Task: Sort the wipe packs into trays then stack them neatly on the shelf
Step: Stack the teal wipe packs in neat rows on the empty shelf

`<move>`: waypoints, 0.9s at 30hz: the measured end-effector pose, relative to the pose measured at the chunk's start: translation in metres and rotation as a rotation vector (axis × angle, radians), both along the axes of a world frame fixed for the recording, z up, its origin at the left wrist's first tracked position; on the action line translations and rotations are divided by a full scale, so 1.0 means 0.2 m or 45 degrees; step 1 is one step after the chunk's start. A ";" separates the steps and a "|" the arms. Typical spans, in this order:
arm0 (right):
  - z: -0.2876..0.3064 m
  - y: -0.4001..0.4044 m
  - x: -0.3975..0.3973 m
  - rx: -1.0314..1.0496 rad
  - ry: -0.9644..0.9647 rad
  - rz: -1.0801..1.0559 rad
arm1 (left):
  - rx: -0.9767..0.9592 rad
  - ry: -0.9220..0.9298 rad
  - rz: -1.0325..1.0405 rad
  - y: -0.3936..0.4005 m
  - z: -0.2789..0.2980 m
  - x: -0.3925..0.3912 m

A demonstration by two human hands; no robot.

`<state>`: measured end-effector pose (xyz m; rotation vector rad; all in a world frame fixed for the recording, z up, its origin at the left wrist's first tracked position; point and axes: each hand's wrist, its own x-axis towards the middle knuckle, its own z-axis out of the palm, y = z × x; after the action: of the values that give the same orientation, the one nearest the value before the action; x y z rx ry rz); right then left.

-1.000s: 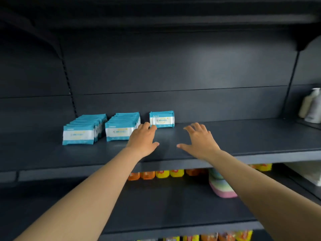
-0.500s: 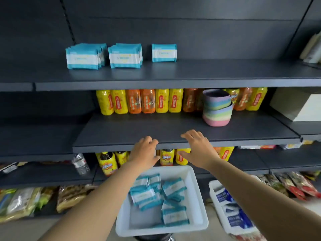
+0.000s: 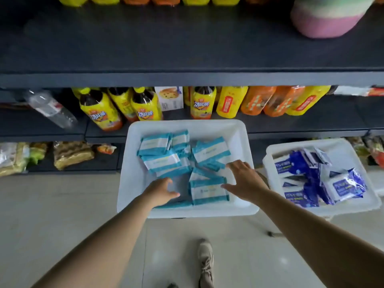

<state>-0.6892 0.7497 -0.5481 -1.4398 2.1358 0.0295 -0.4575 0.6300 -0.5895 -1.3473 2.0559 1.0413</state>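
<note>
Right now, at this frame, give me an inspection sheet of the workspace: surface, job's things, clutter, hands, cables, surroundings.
Surface: pale floor; dark shelf above.
Job's things: white tray holding loose teal wipe packs; second white tray holding dark blue wipe packs.
Clutter: clear bottle lying on its side.
Hands: left hand and right hand open over the teal packs, gripping nothing.
Cables: nothing seen.
Surroundings: drink bottles, snack bags, pastel pot, shoe.

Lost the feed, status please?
Both hands open: left hand, right hand over teal wipe packs in white tray. Nothing gripped. Nothing blocking.
</note>
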 end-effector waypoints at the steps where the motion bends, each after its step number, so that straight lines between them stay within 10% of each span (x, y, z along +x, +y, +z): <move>1: -0.07 -0.01 0.00 0.026 -0.019 0.001 | 0.058 -0.019 0.038 -0.01 -0.07 0.01; 12: -0.57 -0.10 0.03 0.173 -0.188 0.005 | 0.301 -0.112 0.125 -0.09 -0.52 0.07; 27: -0.65 -0.14 -0.01 0.398 -0.402 -0.175 | 0.734 -0.155 0.000 -0.12 -0.42 0.05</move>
<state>-0.6912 0.7225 -0.6787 -1.0402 1.8687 0.0757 -0.4473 0.6055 -0.6730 -1.0731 1.4987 1.3764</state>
